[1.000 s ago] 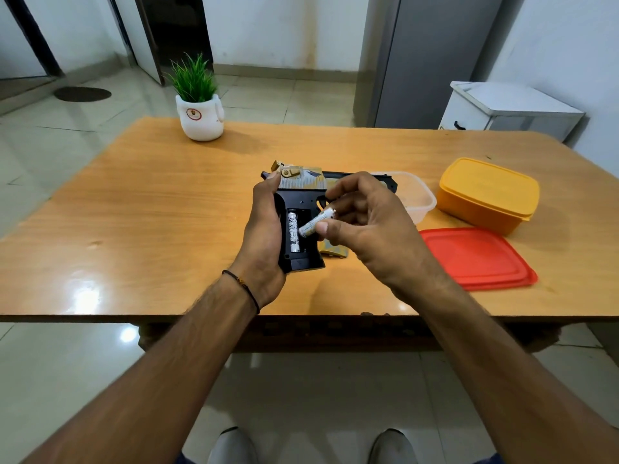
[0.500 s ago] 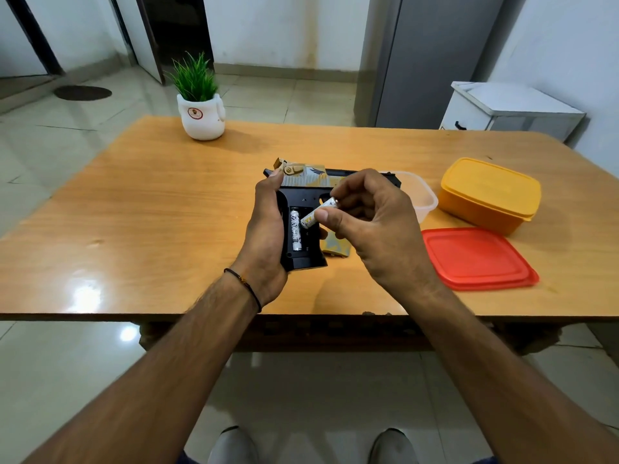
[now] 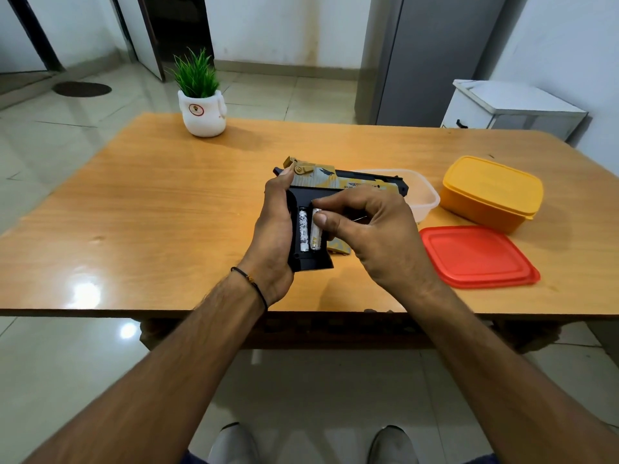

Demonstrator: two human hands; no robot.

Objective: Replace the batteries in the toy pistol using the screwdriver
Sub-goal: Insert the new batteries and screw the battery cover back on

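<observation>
The black and tan toy pistol (image 3: 338, 185) is held above the table, grip toward me, with its battery bay uncovered. My left hand (image 3: 273, 236) grips the pistol's handle from the left. One white battery (image 3: 303, 234) lies in the left slot. A second white battery (image 3: 316, 237) lies in the right slot, and my right hand (image 3: 371, 232) pinches its upper end between thumb and fingers. A tan piece (image 3: 340, 248), apparently the bay cover, lies on the table under my right hand. No screwdriver can be seen.
On the wooden table (image 3: 160, 209) stand a potted plant (image 3: 201, 98) at the back left, a clear tub (image 3: 423, 197) behind the pistol, a closed yellow box (image 3: 490, 192) and a red lid (image 3: 475, 256) at the right. The table's front edge lies just below my wrists.
My right hand has brought the second battery down from a slant above the bay into the right slot, beside the first one. My left hand still holds the pistol in place.
</observation>
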